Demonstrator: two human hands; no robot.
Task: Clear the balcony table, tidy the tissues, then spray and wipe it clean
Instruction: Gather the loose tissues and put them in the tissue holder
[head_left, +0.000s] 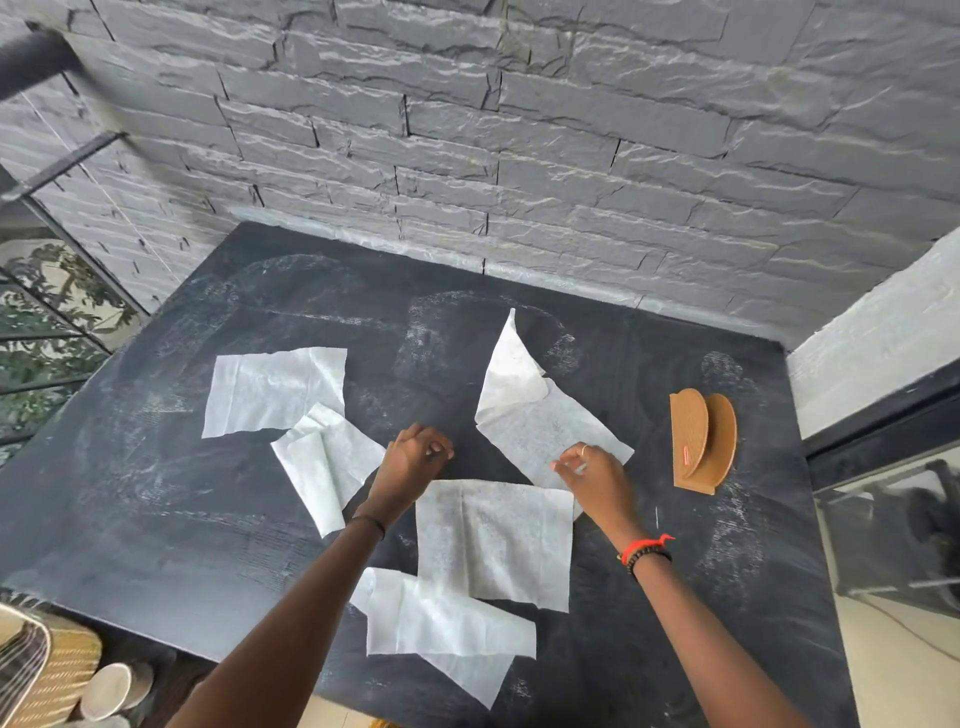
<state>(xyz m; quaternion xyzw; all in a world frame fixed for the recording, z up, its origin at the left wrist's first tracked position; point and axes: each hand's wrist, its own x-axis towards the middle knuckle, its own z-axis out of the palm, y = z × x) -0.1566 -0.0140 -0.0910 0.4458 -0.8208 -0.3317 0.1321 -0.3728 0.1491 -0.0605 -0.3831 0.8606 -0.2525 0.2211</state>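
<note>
— Two things: layout, then grip.

— Dusty black table (156, 519) against a slate wall (519, 130). Five tissues lie loose on it, all left of the woven tissue holder (701, 441), my reference. The flat centre tissue (493, 540) is down-left of the holder, and the front tissue (441, 629) lies beyond that, toward me. The folded-corner tissue (519, 395) is closest to the holder. The far-left tissue (275, 389) and crumpled tissue (327, 462) are well apart from it. Holder stands upright, no tissue in it.

— Hands?

— Left hand (415, 452) is well left of the holder, over bare tabletop, fingers curled, nothing in them. Right hand (587, 462) is near the holder's left side, fingers curled down at the folded-corner tissue's near edge. Pinching or just touching, can't tell.
</note>
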